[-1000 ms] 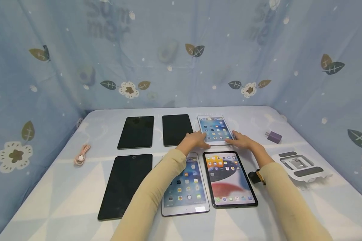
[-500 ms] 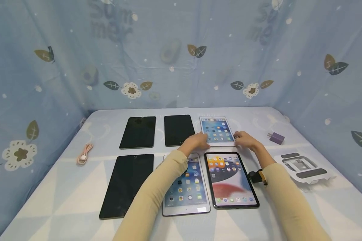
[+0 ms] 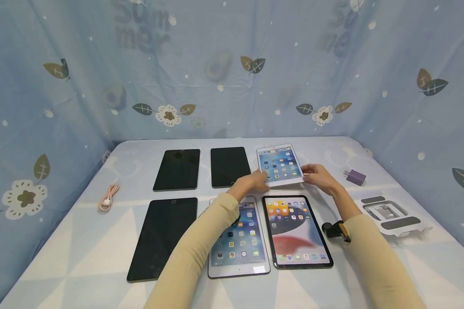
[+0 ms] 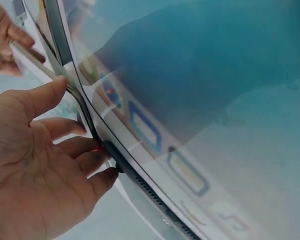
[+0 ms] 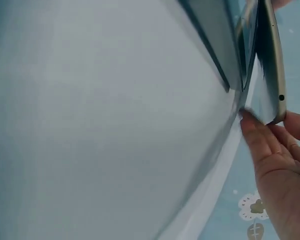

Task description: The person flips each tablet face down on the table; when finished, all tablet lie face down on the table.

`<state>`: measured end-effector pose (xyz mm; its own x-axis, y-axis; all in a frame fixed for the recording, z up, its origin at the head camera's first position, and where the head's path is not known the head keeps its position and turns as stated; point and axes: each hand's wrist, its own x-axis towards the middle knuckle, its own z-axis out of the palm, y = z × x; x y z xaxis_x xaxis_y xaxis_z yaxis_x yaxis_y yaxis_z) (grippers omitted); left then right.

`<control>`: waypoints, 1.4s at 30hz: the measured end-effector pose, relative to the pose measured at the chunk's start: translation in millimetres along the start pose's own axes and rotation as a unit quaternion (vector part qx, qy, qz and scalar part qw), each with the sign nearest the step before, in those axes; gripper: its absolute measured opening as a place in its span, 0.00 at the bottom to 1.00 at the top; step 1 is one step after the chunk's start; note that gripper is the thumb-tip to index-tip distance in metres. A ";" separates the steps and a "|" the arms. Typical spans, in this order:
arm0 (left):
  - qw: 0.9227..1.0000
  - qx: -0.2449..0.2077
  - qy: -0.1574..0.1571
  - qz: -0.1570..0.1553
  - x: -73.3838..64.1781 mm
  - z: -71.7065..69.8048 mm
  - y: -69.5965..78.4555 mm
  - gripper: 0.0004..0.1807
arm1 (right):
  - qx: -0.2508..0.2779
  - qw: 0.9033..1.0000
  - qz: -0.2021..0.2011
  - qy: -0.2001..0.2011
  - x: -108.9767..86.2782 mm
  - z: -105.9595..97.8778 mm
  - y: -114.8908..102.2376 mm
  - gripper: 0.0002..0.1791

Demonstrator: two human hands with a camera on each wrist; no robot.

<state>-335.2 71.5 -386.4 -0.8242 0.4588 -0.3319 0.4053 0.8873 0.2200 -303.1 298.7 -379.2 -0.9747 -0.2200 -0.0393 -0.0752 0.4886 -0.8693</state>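
A small white tablet (image 3: 280, 164) with its screen lit is tilted in the head view, its right side lifted off the table. My right hand (image 3: 322, 177) pinches its lower right corner, thumb on one face and fingers behind, as the tablet's edge (image 5: 277, 65) shows in the right wrist view. At the lower left corner, my left hand (image 3: 252, 182) grips it; in the left wrist view that hand (image 4: 45, 160) has its thumb against the edge and its fingers curled below. Just left lies a black-screened tablet (image 3: 229, 166), partly covered by the left hand.
Nearer lie a lit white tablet (image 3: 239, 257), partly under the left sleeve, and a lit black-framed tablet (image 3: 295, 231). Two dark tablets (image 3: 178, 169) lie leftward. A pink cable (image 3: 108, 197) is far left; a purple charger (image 3: 355, 177) and a white folding stand (image 3: 394, 216) are right.
The right hand has gone from touching the small tablet's lower right corner to pinching it, and has raised that side. The left hand has stayed at the left corner.
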 end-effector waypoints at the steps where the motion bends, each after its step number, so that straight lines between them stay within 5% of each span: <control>1: 1.000 -0.002 -0.006 0.004 4.9 1.7 -1.6 0.40 | 0.011 1.000 -0.003 -0.001 -0.7 -1.6 -0.9 0.28; 5: 0.999 -0.013 -0.019 0.023 10.4 -0.1 -5.0 0.41 | 0.031 0.999 -0.006 -0.004 -3.8 -6.3 -6.2 0.30; 9: 1.000 0.001 -0.021 0.023 -13.8 -10.5 6.7 0.37 | 0.017 1.000 -0.010 0.004 -6.7 -10.0 -11.3 0.29; 14: 0.998 0.003 -0.018 0.058 -22.3 -12.9 13.3 0.36 | 0.030 0.999 -0.009 0.018 -11.6 -15.3 -19.1 0.28; 24: 0.996 -0.010 0.001 0.086 -14.6 -12.3 20.5 0.35 | 0.065 0.997 -0.029 0.040 -17.3 -20.5 -37.5 0.28; 42: 0.996 -0.027 0.025 0.084 -14.9 -10.2 23.6 0.32 | 0.099 0.988 -0.088 0.077 -14.0 -5.7 -48.7 0.27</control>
<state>-317.4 85.2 -366.8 -0.7657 0.5967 -0.2400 0.5187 0.7935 0.3181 -287.0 282.8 -333.5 -0.9716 -0.1487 0.1840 -0.2194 0.2756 -0.9359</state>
